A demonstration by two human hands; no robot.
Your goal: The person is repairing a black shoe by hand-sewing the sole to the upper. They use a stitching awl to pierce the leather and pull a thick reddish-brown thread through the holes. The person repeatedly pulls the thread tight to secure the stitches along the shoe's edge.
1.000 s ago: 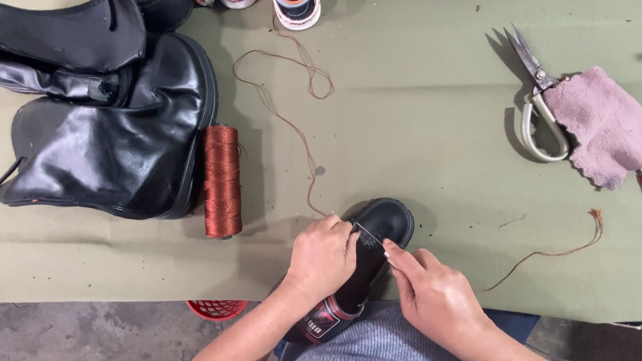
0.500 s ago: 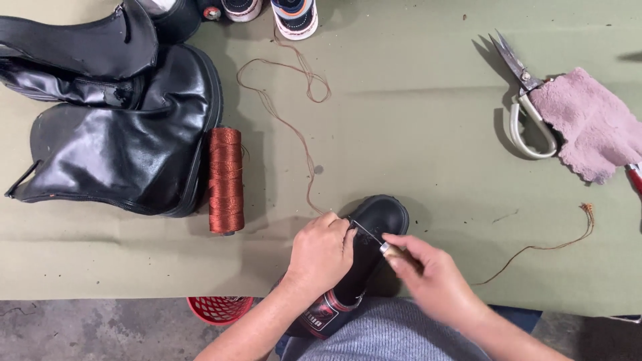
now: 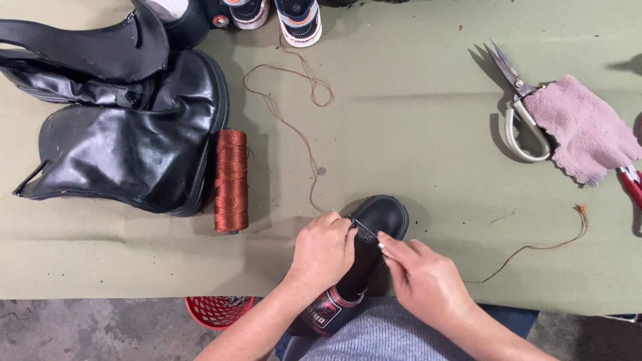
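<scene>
Both forearms bare, no sleeves showing. Left hand (image 3: 322, 253) and right hand (image 3: 424, 277) without gloves or rings. Grey knit garment at the lap, blue fabric beside it.

shoe (image 3: 374, 227): glossy black leather | thread spool (image 3: 231, 180): coppery fibre | cloth (image 3: 582, 127): fuzzy pink | table cover (image 3: 414, 134): matt olive

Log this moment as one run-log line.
left hand: holding small black leather shoe | right hand: pinching at shoe's upper | rust-brown thread spool: lying leftward
</scene>
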